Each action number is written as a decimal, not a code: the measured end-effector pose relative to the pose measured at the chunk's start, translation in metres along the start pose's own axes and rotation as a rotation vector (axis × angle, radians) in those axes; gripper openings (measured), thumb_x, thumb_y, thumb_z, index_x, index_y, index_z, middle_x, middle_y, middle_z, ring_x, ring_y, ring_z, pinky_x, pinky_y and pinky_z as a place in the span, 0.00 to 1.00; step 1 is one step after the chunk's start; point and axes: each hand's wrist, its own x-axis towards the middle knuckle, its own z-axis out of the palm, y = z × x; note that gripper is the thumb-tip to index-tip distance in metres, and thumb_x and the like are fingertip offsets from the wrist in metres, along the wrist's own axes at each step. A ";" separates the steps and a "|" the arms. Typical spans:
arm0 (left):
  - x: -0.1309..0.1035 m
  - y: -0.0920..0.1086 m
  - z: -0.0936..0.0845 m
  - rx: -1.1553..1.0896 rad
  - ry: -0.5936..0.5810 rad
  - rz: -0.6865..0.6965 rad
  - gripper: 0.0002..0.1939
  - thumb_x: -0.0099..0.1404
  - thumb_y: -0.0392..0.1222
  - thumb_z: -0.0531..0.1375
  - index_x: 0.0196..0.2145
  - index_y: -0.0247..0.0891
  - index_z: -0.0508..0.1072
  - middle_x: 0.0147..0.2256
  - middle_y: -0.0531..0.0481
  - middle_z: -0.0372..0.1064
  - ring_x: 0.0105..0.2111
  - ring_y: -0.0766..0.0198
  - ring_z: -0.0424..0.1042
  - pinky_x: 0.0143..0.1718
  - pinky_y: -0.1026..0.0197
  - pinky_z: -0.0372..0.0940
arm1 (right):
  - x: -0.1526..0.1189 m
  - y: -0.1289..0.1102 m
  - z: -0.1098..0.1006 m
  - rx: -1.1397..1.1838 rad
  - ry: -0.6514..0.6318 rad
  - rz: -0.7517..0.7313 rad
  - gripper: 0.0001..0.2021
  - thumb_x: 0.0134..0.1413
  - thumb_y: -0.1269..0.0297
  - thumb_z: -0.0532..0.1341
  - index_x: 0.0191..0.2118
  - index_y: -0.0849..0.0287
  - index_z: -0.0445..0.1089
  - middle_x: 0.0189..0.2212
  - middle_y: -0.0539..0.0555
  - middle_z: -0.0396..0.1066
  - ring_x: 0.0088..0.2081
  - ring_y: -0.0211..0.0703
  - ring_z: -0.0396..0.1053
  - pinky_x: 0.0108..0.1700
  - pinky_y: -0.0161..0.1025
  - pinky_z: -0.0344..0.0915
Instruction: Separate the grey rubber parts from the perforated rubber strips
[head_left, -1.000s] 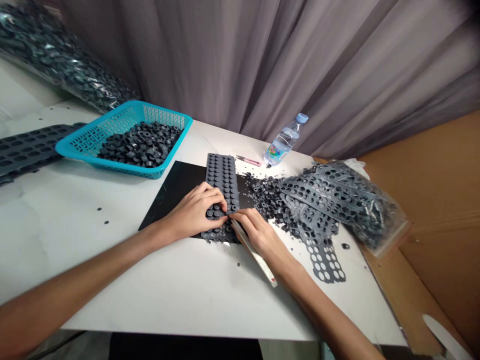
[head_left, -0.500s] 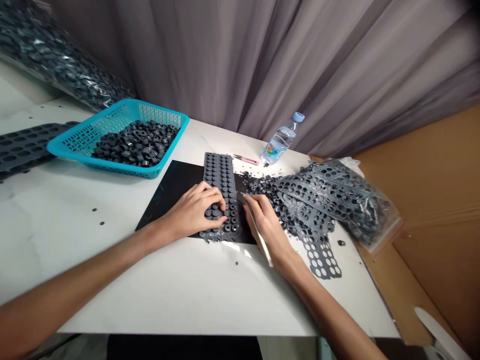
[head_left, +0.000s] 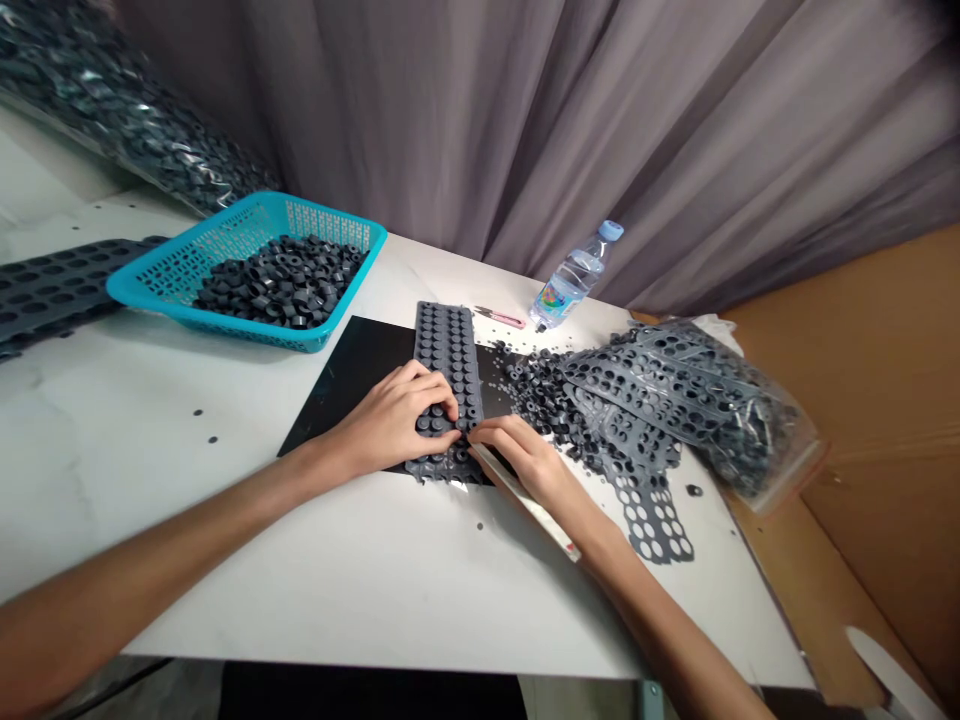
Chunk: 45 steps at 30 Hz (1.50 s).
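Observation:
A dark grey rubber sheet with rows of raised round knobs lies across a black mat. My left hand rests on the sheet's lower half, thumb and forefinger curled closely around a knob at its right side. In my right hand is a slim white tool, held like a pen with its tip hidden at the fingertips. Those fingertips meet the sheet's right edge, close to the left thumb. Small cut rubber rings are heaped right of the sheet.
A turquoise basket of rubber rings stands at left, before a clear bag of parts. Pink-handled snips and a water bottle are behind. Punched-out sheets and a plastic bag lie right.
My right hand has moved left and down to the sheet's edge, beside the left thumb, and the white tool lies at a lower slant. The left hand keeps its place on the sheet.

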 end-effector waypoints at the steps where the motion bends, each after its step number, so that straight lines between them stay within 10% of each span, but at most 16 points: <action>1: 0.000 0.000 0.000 0.000 -0.001 0.000 0.04 0.67 0.43 0.67 0.39 0.43 0.76 0.44 0.53 0.77 0.49 0.52 0.68 0.52 0.50 0.65 | 0.000 0.001 0.002 -0.008 -0.001 0.003 0.11 0.79 0.62 0.52 0.53 0.57 0.70 0.48 0.60 0.76 0.50 0.49 0.74 0.50 0.44 0.74; 16: 0.000 0.001 0.002 -0.004 -0.002 -0.017 0.05 0.68 0.43 0.66 0.41 0.44 0.75 0.45 0.53 0.76 0.49 0.53 0.68 0.53 0.50 0.65 | 0.004 -0.010 0.028 -0.311 0.003 -0.002 0.20 0.77 0.71 0.48 0.69 0.66 0.57 0.52 0.69 0.69 0.51 0.58 0.71 0.50 0.53 0.77; 26: -0.001 0.003 -0.003 -0.045 -0.063 -0.008 0.07 0.69 0.47 0.65 0.42 0.44 0.76 0.44 0.52 0.76 0.48 0.53 0.68 0.53 0.51 0.63 | 0.000 0.033 -0.002 -0.190 0.335 0.441 0.18 0.78 0.59 0.48 0.63 0.60 0.63 0.49 0.64 0.66 0.45 0.53 0.74 0.49 0.54 0.74; 36: -0.003 0.006 -0.012 -0.151 -0.063 -0.050 0.02 0.70 0.40 0.60 0.41 0.42 0.72 0.40 0.52 0.73 0.41 0.59 0.73 0.45 0.56 0.68 | 0.006 0.013 0.008 0.087 0.127 0.014 0.07 0.75 0.62 0.58 0.51 0.55 0.71 0.44 0.57 0.77 0.46 0.47 0.76 0.50 0.42 0.74; 45: -0.003 0.004 -0.006 -0.109 -0.065 -0.041 0.03 0.71 0.42 0.64 0.41 0.43 0.76 0.41 0.53 0.74 0.44 0.59 0.75 0.48 0.55 0.67 | 0.004 0.013 0.006 0.056 0.068 -0.042 0.08 0.75 0.60 0.59 0.50 0.56 0.72 0.45 0.57 0.77 0.46 0.47 0.76 0.50 0.43 0.74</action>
